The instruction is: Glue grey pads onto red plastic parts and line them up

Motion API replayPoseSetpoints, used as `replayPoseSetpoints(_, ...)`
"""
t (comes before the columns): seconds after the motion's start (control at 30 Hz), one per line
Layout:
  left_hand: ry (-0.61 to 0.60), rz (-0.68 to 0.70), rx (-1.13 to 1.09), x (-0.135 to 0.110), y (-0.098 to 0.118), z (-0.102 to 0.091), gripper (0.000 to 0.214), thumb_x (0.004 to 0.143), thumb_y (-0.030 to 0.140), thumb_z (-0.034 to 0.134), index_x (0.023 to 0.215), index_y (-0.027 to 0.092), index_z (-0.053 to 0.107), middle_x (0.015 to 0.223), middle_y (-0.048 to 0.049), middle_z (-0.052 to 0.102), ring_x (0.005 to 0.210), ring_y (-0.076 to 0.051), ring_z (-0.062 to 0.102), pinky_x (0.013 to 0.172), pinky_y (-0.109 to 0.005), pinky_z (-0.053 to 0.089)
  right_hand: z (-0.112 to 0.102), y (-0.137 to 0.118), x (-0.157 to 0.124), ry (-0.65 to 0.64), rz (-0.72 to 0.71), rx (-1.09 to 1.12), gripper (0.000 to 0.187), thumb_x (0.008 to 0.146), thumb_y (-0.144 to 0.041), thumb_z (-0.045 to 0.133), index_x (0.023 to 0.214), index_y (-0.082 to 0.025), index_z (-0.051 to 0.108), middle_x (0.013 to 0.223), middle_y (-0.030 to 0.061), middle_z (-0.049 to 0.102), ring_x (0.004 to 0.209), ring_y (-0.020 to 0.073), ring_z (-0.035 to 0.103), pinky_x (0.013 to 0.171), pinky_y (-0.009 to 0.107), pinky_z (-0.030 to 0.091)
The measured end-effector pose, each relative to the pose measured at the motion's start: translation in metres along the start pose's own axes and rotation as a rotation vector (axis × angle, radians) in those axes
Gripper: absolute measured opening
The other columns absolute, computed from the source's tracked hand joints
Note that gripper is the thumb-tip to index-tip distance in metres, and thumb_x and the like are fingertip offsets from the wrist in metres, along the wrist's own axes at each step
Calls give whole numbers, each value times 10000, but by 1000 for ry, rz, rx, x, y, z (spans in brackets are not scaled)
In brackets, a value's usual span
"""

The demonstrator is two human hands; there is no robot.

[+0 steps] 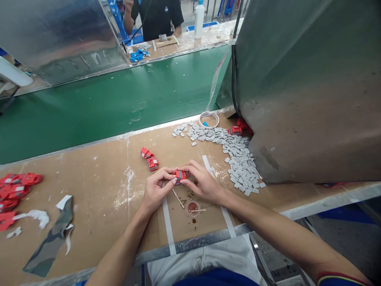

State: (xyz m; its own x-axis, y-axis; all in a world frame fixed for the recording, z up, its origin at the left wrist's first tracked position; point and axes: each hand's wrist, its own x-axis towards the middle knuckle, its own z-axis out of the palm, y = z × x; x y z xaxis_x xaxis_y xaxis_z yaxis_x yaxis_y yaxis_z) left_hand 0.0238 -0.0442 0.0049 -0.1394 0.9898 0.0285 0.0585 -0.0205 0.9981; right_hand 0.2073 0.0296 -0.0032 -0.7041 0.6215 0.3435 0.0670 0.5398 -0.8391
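Observation:
Between the fingertips of both hands is a small red and grey plastic part (180, 176), held just above the cardboard-covered bench. My left hand (157, 186) pinches its left side, and my right hand (202, 180) grips it from the right; the fingers partly cover it. Below them a small clear cup (193, 208) holds reddish-brown stuff, with a thin stick across it. A cotton swab (178, 199) lies beside the cup, among brown spots. Two similar red parts (150, 159) rest beyond my left hand. To the right spreads a heap of small grey plates (238, 159).
A roll of tape (208, 119) lies behind the grey plates. More red parts (18, 190) and a camouflage cloth strip (53, 238) are at left. A green conveyor belt (104, 107) runs behind the bench. A metal panel (312, 99) stands at right; a person (157, 18) is across the belt.

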Motion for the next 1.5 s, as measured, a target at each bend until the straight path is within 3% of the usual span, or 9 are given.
replayPoseSetpoints(0.17, -11, 73, 11, 1, 2, -3, 131, 829, 275, 747, 805, 147, 728, 1064, -140, 720, 1071, -253, 683, 932, -362, 516, 3, 0, 0, 77, -47, -45, 220, 967, -247, 578, 1172, -171, 558, 1035, 99, 581, 942, 213, 602, 816, 343, 538)
replayPoseSetpoints(0.63, -18, 108, 132, -3, 3, -3, 143, 867, 257, 702, 775, 149, 678, 1042, -123, 712, 1046, -235, 683, 930, -353, 503, 3, 0, -3, 67, -53, -23, 238, 974, -267, 564, 1190, -167, 575, 1039, 111, 593, 942, 214, 620, 807, 357, 560)
replayPoseSetpoints(0.73, -19, 112, 77, -3, 2, 1, 129, 861, 264, 712, 936, 164, 680, 1120, -120, 702, 1087, -228, 668, 964, -360, 506, 5, 0, 0, 117, 40, 184, 225, 966, -284, 579, 1167, -183, 589, 1078, 113, 618, 995, 210, 640, 880, 372, 567)
replayPoseSetpoints(0.83, 29, 104, 18, -2, -4, 6, 355, 835, 281, 742, 1152, 194, 608, 1174, -106, 692, 1087, -214, 671, 963, -356, 526, 10, 4, 3, 139, 226, 508, 251, 962, -368, 594, 1150, -201, 587, 1106, 103, 664, 1030, 205, 672, 937, 380, 568)
replayPoseSetpoints(0.93, 69, 105, 71, -2, -8, 7, 388, 863, 271, 705, 1223, 190, 584, 1181, -110, 698, 1076, -212, 682, 952, -353, 541, 14, 8, 4, 95, 304, 613, 307, 932, -420, 633, 1152, -212, 587, 1107, 96, 689, 1039, 211, 684, 960, 394, 563)
replayPoseSetpoints(1.1, -7, 266, 375, 1, -9, -2, 324, 872, 233, 687, 1188, 168, 662, 1158, -121, 729, 1066, -227, 689, 964, -371, 540, 7, 7, 5, 104, 112, 202, 184, 958, -289, 594, 1127, -218, 613, 1165, 110, 641, 1095, 221, 632, 952, 401, 534)
replayPoseSetpoints(1.23, -63, 350, 454, 2, -12, -7, 345, 874, 229, 687, 1212, 163, 659, 1158, -133, 734, 1052, -232, 703, 937, -370, 561, 0, 8, 4, 54, -32, 7, 65, 974, -207, 555, 1004, -212, 612, 1088, 97, 640, 1018, 206, 637, 886, 374, 531)
replayPoseSetpoints(1.33, -79, 385, 470, 1, -12, -6, 337, 887, 240, 676, 1215, 167, 659, 1167, -135, 733, 1074, -237, 701, 946, -377, 568, 1, 7, 2, 20, -48, -61, 73, 981, -177, 525, 941, -204, 580, 1075, 96, 615, 996, 199, 622, 852, 350, 520)
replayPoseSetpoints(1.5, -111, 414, 508, -3, -10, 1, 321, 929, 201, 601, 1246, 171, 640, 1191, -133, 726, 1119, -232, 687, 977, -385, 564, 10, 4, -3, 21, 31, -205, 196, 969, -130, 458, 790, -196, 501, 855, 59, 530, 800, 196, 542, 695, 316, 470)
